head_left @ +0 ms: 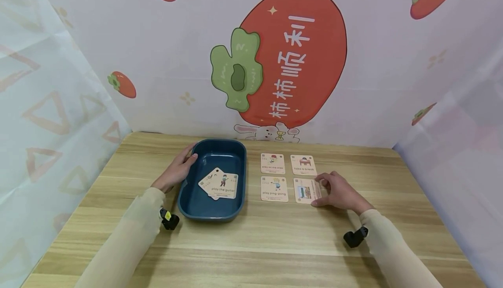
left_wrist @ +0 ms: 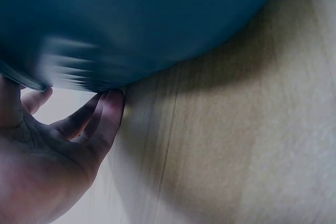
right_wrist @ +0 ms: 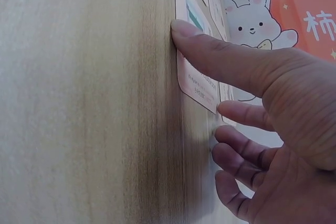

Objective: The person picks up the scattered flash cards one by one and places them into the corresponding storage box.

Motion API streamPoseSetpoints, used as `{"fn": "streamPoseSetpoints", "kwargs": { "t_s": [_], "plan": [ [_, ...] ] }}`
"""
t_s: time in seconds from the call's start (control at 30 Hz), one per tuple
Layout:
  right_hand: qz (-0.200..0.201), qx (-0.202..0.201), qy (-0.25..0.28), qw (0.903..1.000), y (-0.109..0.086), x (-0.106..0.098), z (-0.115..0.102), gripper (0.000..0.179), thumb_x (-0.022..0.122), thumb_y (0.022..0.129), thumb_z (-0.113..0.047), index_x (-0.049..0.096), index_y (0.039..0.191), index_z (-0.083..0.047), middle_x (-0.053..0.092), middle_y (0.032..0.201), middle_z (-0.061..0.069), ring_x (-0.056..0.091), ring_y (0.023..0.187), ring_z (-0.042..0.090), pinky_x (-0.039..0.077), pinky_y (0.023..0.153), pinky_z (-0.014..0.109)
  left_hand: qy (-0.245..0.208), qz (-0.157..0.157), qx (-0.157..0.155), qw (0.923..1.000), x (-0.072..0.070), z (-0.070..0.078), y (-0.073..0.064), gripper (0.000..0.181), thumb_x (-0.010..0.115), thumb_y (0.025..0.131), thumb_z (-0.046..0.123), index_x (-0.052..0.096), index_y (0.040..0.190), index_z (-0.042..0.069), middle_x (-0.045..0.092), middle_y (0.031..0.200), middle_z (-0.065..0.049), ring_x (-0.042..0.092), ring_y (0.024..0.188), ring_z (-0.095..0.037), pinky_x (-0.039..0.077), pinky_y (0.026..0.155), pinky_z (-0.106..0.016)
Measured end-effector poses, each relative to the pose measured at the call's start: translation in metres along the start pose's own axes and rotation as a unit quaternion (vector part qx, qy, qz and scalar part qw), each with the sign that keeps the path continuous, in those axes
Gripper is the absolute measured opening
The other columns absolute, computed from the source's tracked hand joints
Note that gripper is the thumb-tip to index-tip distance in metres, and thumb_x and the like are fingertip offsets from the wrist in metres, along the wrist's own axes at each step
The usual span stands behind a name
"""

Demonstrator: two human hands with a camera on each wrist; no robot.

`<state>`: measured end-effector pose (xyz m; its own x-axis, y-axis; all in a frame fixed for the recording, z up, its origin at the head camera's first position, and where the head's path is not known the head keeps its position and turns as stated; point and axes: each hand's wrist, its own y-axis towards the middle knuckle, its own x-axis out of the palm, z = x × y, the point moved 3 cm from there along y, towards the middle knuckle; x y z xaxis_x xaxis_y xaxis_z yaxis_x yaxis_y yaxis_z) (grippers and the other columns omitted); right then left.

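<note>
My left hand (head_left: 177, 169) holds the left side of a dark blue plastic tray (head_left: 193, 206). Its thumb hooks over the rim, and in the left wrist view its fingertips rest low against the outer wall. Inside the tray, a "play the guitar" card (head_left: 229, 182) overlaps another card (head_left: 207, 184), which is partly hidden. On the table, my right hand (head_left: 341, 194) pinches a picture card (head_left: 304, 191) between thumb and index finger at opposite edges. This card has a building picture, and its text runs sideways. In the right wrist view the other fingers hang loosely curled beside the card (right_wrist: 198, 77).
Beside the pinched card lie a "play ping-pong" card (head_left: 274, 189), a "play on the slide" card (head_left: 272, 164) and a "take a break" card (head_left: 303, 165), together forming two rows. Behind the wooden table (head_left: 251, 253) rises a cloth backdrop (head_left: 169, 104) with persimmon prints.
</note>
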<state>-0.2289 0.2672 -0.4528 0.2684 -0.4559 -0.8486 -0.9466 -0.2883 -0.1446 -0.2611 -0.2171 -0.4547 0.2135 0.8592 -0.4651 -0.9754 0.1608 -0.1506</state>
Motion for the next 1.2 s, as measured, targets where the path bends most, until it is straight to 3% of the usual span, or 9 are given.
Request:
{"fn": "streamPoseSetpoints", "kwargs": {
  "t_s": [0.33, 0.67, 1.2],
  "plan": [
    [0.007, 0.014, 0.021, 0.9997, 0.002, -0.001, 0.003, 0.084, 0.097, 0.065, -0.04, 0.051, 0.122, 0.002, 0.051, 0.11, 0.017, 0.05, 0.098, 0.029, 0.046, 0.087, 0.046, -0.004, -0.001, 0.003, 1.0, 0.0, -0.002, 0.001, 0.06, 0.033, 0.112, 0.039, 0.012, 0.165, 0.02, 0.015, 0.167, -0.019, 0.021, 0.148, -0.049, 0.023, 0.113, -0.068],
    [0.032, 0.021, 0.043, 0.9983, -0.001, -0.008, -0.002, 0.07, 0.097, 0.069, -0.024, 0.047, 0.11, 0.001, 0.05, 0.095, 0.012, 0.047, 0.087, 0.026, 0.042, 0.072, 0.035, -0.006, -0.001, 0.01, 0.9999, 0.0, -0.002, 0.0, 0.061, 0.033, 0.112, 0.04, 0.011, 0.165, 0.02, 0.017, 0.166, -0.02, 0.025, 0.147, -0.048, 0.026, 0.113, -0.067],
    [0.027, -0.005, 0.054, 0.9982, -0.013, -0.02, -0.012, 0.049, 0.089, 0.079, -0.015, 0.047, 0.099, -0.001, 0.047, 0.087, 0.009, 0.045, 0.08, 0.022, 0.038, 0.063, 0.031, -0.004, -0.002, 0.012, 0.9999, 0.0, -0.001, 0.002, 0.06, 0.032, 0.112, 0.038, 0.011, 0.165, 0.017, 0.017, 0.166, -0.021, 0.023, 0.148, -0.049, 0.024, 0.114, -0.067]
  ]
}}
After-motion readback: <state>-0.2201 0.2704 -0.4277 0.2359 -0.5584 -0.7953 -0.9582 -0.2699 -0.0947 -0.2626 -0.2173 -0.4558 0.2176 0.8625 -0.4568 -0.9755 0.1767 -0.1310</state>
